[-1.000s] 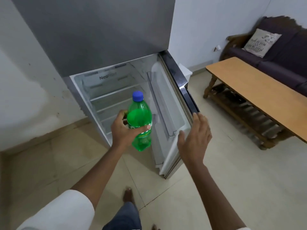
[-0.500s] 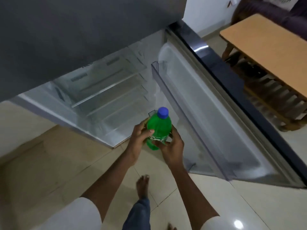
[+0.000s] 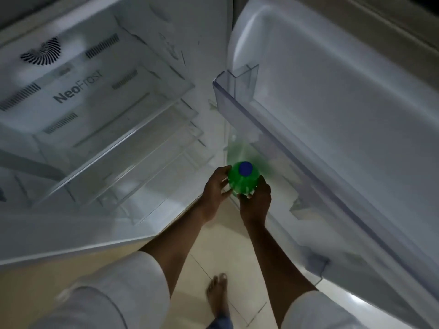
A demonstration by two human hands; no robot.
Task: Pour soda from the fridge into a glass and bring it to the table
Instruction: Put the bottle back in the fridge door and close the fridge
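Note:
A green soda bottle (image 3: 242, 180) with a blue cap stands upright, seen from almost straight above, low down at the corner where the fridge body meets its open door. My left hand (image 3: 215, 188) wraps the bottle's left side. My right hand (image 3: 256, 200) holds its right and near side. The open fridge (image 3: 99, 129) shows several bare glass shelves. No glass is in view.
The fridge door (image 3: 344, 129) swings open to the right, with a clear door bin (image 3: 240, 91) jutting out above the bottle. Beige floor tiles (image 3: 221, 245) and my bare foot (image 3: 217, 295) lie below my arms.
My head has dropped closer and tilted down into the fridge; the table and sofa have left the view. The bottle has sunk lower toward the door's base, both hands still on it.

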